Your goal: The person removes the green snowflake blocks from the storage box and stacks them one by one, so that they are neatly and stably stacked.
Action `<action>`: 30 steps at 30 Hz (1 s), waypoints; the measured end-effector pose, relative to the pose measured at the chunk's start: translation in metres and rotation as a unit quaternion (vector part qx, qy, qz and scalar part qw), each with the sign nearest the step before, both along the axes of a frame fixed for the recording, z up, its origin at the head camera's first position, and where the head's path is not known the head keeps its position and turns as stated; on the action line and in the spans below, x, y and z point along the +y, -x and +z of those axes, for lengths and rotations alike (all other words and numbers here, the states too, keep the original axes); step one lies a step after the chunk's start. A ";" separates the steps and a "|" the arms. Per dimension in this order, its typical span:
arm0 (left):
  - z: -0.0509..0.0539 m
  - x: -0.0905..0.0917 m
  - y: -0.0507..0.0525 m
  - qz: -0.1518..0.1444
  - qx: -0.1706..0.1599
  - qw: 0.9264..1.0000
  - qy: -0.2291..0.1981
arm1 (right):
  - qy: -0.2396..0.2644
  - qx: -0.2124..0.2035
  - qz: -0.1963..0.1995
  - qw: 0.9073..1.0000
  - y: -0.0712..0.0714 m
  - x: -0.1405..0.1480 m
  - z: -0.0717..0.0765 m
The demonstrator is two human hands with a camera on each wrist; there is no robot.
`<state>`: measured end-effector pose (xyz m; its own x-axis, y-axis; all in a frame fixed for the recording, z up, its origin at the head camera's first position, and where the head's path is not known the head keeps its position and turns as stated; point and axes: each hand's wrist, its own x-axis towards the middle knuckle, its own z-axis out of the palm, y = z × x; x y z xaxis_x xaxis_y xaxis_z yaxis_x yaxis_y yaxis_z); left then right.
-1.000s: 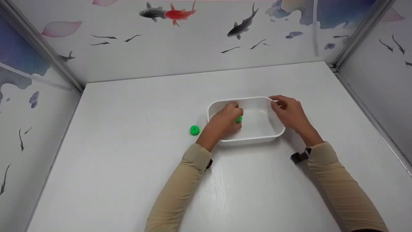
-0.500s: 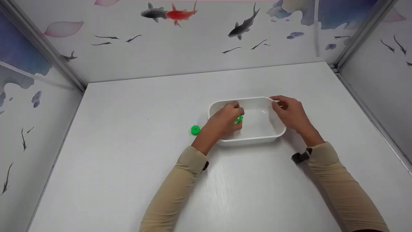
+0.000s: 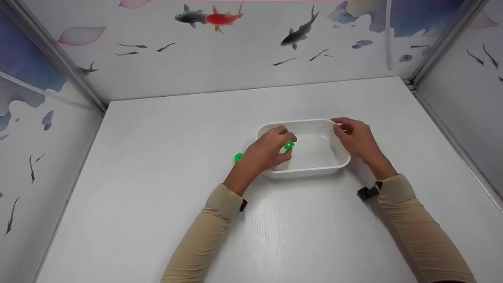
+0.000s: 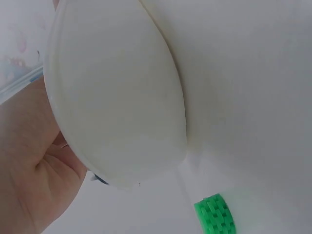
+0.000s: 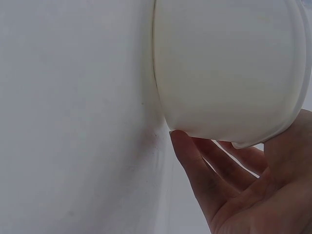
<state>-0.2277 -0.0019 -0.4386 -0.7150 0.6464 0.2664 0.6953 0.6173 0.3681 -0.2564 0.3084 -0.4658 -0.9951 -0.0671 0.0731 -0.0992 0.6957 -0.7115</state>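
My left hand point(image 3: 269, 148) reaches over the left side of a white rectangular tub point(image 3: 308, 170) and pinches a small green toothed piece point(image 3: 289, 145) between thumb and fingers, above the tub's floor. My right hand point(image 3: 355, 137) grips the tub's right end, with the thumb inside the rim and fingers outside; in the right wrist view its fingers point(image 5: 190, 161) lie against the outer wall. Left of the tub sits a green round wheel-like piece point(image 3: 238, 157), partly hidden by the left hand. The left wrist view shows its side point(image 4: 214, 214) covered in a brick-like raised pattern.
The tub stands on a white table point(image 3: 157, 165), right of its middle. Printed white panels point(image 3: 235, 59) with fish close off the back and both sides, joined by metal posts. Dark straps with a small black device point(image 3: 368, 192) sit at the wrists.
My left hand has drawn slightly left and toward me with the green toothed piece, which shows more now. The left forearm now partly covers the round piece. My right hand keeps its hold on the tub.
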 end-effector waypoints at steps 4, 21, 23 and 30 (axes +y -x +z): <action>0.001 -0.008 -0.004 -0.013 0.022 0.999 -0.020 | 0.004 -0.005 0.000 1.000 -0.001 -0.001 0.001; 0.004 -0.051 -0.021 -0.015 0.033 0.997 -0.067 | -0.002 -0.015 0.002 1.000 -0.002 -0.004 0.004; 0.005 -0.058 -0.022 -0.009 0.027 0.997 -0.074 | -0.003 -0.016 0.002 1.000 -0.002 -0.004 0.004; 0.006 -0.079 -0.021 0.017 -0.001 0.997 -0.082 | -0.005 -0.018 -0.004 1.000 -0.002 0.000 0.002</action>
